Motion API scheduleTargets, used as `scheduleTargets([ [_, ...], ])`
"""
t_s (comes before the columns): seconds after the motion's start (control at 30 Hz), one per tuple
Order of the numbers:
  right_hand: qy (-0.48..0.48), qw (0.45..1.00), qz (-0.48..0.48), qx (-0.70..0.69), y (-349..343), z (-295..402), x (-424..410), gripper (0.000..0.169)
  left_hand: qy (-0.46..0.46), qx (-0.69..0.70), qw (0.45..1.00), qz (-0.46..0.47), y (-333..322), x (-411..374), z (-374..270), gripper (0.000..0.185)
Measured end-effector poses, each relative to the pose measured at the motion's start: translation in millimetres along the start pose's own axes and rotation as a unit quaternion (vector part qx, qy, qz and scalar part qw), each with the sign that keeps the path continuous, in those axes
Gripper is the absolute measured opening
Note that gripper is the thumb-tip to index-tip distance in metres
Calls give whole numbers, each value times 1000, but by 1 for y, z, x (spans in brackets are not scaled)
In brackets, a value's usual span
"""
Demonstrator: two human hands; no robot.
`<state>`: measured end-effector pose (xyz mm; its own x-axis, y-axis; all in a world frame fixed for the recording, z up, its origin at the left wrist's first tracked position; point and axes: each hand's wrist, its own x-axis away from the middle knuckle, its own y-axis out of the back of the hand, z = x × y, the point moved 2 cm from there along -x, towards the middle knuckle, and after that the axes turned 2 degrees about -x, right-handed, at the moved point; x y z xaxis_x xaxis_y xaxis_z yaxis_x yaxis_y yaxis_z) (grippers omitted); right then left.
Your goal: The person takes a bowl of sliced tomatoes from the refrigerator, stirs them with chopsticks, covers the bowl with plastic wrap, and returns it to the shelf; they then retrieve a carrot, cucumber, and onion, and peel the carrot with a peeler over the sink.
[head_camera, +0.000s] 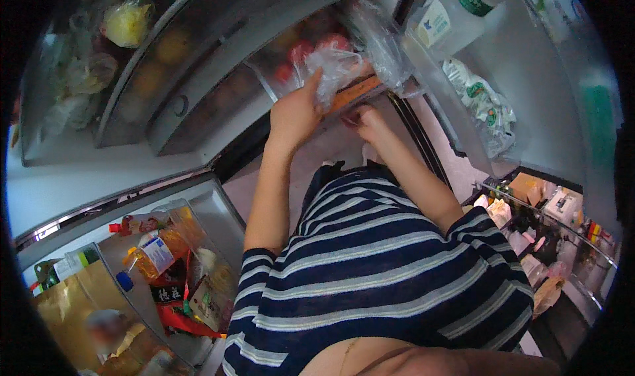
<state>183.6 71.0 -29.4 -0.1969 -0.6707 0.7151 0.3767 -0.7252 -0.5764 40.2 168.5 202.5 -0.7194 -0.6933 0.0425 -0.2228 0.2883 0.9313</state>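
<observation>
My left hand (296,115) is at a pulled-out refrigerator drawer (265,81), its index finger lying along a crumpled clear plastic bag (333,71). The other fingers are partly hidden by the bag. Round red produce (300,52), possibly apples or tomatoes, shows behind and through the plastic. An orange-brown strip (356,94) runs along the drawer's near edge. Just below that edge is my right hand (369,120), fingers curled near something small and reddish; I cannot tell whether it grips anything. More clear plastic bags (384,43) hang over the drawer's right side.
The left door (230,197) stands open, holding an orange-coloured bottle (156,254), red packets (168,301) and a brown paper bag (82,291). In the right door are a large clear jug (459,21) and a white-green bag (478,98). A cluttered rack (550,212) stands at right.
</observation>
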Motion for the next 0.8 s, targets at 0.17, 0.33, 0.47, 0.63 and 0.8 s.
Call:
scheduleTargets([
  [0.17, 6, 999, 15, 39, 1, 5, 10, 20, -3, -40, 998, 58, -9, -8, 0, 39],
  [0.33, -19, 987, 67, 145, -5, 18, 34, 26, 33, -66, 995, 70, -3, -2, -2, 32],
  [0.47, -63, 993, 101, -5, 4, 29, 25, 23, 8, -2, 999, 48, 10, 9, -24, 42],
  [0.63, -74, 982, 155, -79, 6, 19, 28, 22, -92, 1, 996, -14, -10, 28, -27, 36],
  [0.8, -88, 983, 152, -53, 14, 16, 34, 23, -120, -26, 991, -61, -32, 43, -33, 23],
])
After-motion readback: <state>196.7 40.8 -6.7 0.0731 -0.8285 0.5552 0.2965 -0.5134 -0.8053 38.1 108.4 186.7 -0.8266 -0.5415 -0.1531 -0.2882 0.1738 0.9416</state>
